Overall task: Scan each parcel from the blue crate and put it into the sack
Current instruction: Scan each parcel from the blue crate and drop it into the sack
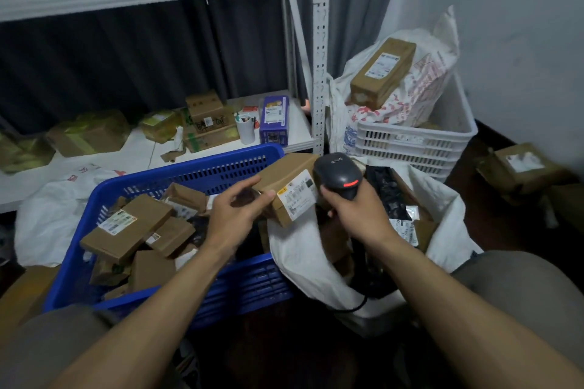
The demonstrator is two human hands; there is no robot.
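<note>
small parcel-sorting storeroom: white metal shelving holding taped cardboard boxes; blue crate of labelled parcels below shelving, white sack just right of crate.

dark floor bears blue crate, sack, white crate.

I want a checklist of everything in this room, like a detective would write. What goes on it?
Surface: dark floor; low white shelf behind.
Job's things: blue crate holds brown parcels; held parcel, label facing the scanner; white sack open, parcels inside.
Clutter: boxes, purple box, white cup on shelf; white crate with bagged long box.
Grippers: left hand grips parcel; right hand grips scanner.
Cables: black scanner cord drops over sack.
Surroundings: grey curtain, white wall.
</note>
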